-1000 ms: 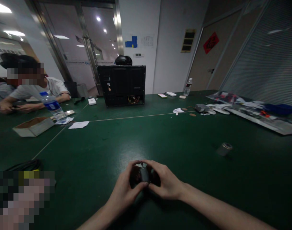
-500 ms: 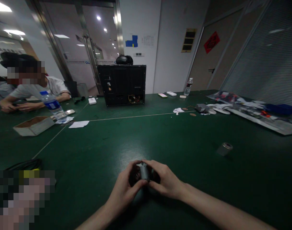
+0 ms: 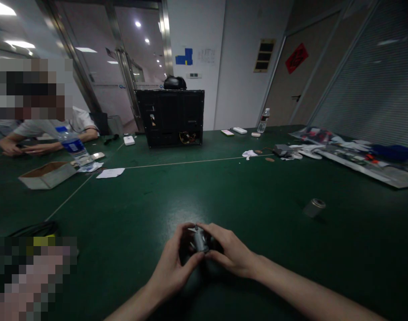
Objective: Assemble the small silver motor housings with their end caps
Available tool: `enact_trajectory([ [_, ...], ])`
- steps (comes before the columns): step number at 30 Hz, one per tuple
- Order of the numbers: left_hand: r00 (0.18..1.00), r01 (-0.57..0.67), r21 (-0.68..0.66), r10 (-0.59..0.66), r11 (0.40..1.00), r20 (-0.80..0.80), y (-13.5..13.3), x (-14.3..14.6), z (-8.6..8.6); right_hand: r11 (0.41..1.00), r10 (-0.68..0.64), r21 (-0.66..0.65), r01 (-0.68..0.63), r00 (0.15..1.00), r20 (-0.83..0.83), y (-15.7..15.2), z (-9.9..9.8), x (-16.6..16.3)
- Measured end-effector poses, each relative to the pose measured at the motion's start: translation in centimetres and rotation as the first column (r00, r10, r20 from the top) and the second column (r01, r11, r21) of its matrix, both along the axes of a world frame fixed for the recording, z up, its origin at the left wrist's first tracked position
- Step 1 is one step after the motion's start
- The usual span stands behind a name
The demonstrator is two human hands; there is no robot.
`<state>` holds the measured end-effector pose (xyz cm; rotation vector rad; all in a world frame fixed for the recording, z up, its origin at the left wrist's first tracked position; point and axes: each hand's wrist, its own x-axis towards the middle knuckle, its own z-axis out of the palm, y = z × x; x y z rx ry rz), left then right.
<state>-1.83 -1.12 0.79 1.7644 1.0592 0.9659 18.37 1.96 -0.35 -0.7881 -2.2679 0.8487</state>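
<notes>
Low in the middle of the view, both my hands close round one small grey metal cylinder (image 3: 199, 241), like a little motor, with a thin pin at its top. My left hand (image 3: 173, 267) wraps it from the left, thumb and forefinger pinching. My right hand (image 3: 231, 254) covers it from the right, fingertips meeting the left hand's over the top. A dark part under the cylinder is mostly hidden by my fingers. The hands rest just above the green table (image 3: 224, 191).
A similar small metal cylinder (image 3: 313, 207) lies to the right. A black computer case (image 3: 170, 118) stands at the far middle. A cardboard box (image 3: 47, 174), water bottle (image 3: 73, 147) and papers sit at the left, where a seated person's arms (image 3: 33, 145) rest. Clutter (image 3: 351, 156) lines the right side.
My hands have barely shifted; the cylinder has tilted slightly to the left between my fingers. The seated person at the left has moved a little.
</notes>
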Motion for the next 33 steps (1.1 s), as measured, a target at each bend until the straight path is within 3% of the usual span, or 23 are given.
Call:
enact_trajectory([
  [17,1.000,-0.002,0.018,0.002,1.000,0.007,-0.20,0.13,0.10,0.999,0.029,0.034,-0.028,0.999,-0.042,-0.23,0.70,-0.16],
  [33,0.999,0.014,0.037,-0.013,0.999,-0.031,-0.03,-0.04,-0.05,0.997,-0.009,0.072,0.007,1.000,0.024,-0.17,-0.07,-0.24],
])
